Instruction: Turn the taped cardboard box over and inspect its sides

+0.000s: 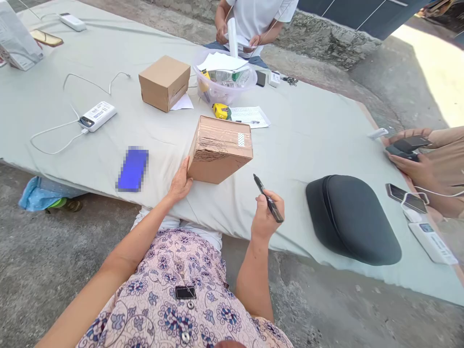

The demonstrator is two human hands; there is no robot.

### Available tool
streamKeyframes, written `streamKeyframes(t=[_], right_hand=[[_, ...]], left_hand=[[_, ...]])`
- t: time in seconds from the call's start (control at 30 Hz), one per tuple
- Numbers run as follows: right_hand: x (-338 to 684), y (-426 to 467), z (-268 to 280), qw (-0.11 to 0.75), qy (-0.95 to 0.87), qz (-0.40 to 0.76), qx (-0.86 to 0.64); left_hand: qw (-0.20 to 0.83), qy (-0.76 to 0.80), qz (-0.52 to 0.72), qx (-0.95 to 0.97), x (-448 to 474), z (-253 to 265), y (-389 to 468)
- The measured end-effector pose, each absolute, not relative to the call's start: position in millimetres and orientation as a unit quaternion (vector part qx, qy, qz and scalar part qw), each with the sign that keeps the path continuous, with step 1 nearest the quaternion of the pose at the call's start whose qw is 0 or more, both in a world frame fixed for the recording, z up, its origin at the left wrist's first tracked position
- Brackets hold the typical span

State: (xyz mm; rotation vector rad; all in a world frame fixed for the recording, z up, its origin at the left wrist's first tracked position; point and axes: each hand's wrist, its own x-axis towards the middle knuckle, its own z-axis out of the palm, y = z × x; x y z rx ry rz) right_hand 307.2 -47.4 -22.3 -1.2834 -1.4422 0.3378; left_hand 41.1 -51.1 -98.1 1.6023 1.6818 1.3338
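Floral shirt (163, 299) is filling the foreground, right hand (265, 216) is pinching a marker (268, 199), left hand (180, 183), partly spread, is touching a box (222, 160) at its lower left, on the table (293, 140), tape measure (222, 111) and tub (225, 94) are sitting beyond

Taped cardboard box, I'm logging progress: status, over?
Left hand touching left side of taped cardboard box. Right hand gripping black marker, apart from box. Black case at right, seemingly not obstructing.

I'm standing in what is looking like an outdoor yard: sunlight (431, 67) is falling across concrete ground (391, 82), a rough wall (326, 41) is running behind, and people (259, 19) are sharing a cloth-covered table (286, 130).
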Motion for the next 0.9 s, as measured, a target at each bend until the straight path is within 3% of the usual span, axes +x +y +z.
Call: streamKeyframes(t=[0.33, 0.63, 0.9], right_hand=[[301, 9, -94, 0.262, -0.713, 0.057, -0.647], [297, 5, -99, 0.263, -0.72, 0.043, -0.641], [300, 9, -103, 0.328, -0.701, 0.067, -0.629]], left_hand=[[0.201, 0.612, 0.501, 0.578, 37, -105, -50], [0.163, 0.641, 0.569, 0.489, 37, -102, -61], [-0.043, 0.826, 0.434, 0.357, -45, -50, -110]])
